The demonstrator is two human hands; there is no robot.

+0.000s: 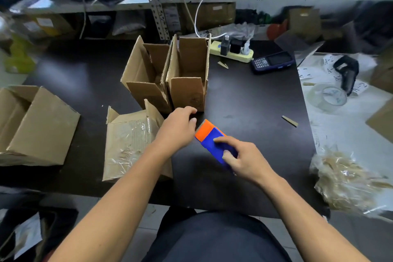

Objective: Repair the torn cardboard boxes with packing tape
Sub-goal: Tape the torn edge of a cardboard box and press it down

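The dark worktop [244,95] carries four cardboard boxes. One large box [40,125] lies on its side at the left edge. Two tall boxes [187,83] stand upright and touching at the middle, flaps open. One flattened box [127,144], already patched with shiny tape, lies in front of them beneath the left forearm.

One blue and orange tape dispenser [212,138] sits near the front, its orange toothed end pointing at the upright pair. The right hand [248,159] has its grip clamped on the blue body. The left hand [180,127] hovers with loosely curled fingers by the orange end, holding nothing I can make out; whether it touches any tape I cannot tell.

To do this step well, I would judge the left hand should catch the free tape end at the teeth and draw it out straight while the right keeps the dispenser steady.

One clear tape roll [327,95] lies well apart on the right.
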